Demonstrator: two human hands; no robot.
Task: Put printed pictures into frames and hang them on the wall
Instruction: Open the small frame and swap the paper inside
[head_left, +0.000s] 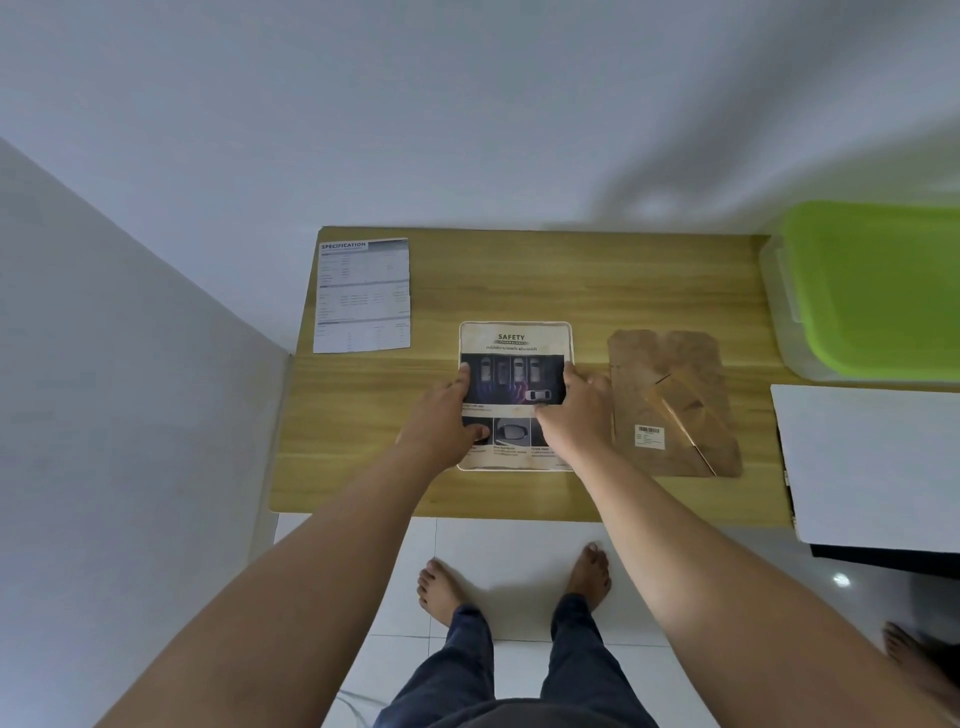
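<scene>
Both hands, left hand (441, 415) and right hand (574, 415), press the SAFETY print (514, 345) on the desk (519, 286), fingers flat on its two side edges.

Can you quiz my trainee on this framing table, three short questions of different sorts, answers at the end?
1. True or false: both hands rest on the SAFETY print.
2. Which lies right of that print? A) the SPECIFICATION sheet B) the brown backing board C) the green-lidded bin
3. Fill in: the backing board carries a white ______ label.

Key:
1. True: the left hand and right hand lie on its two sides.
2. B, directly beside it; the bin is farther off, past the wooden table.
3. Barcode.
</scene>
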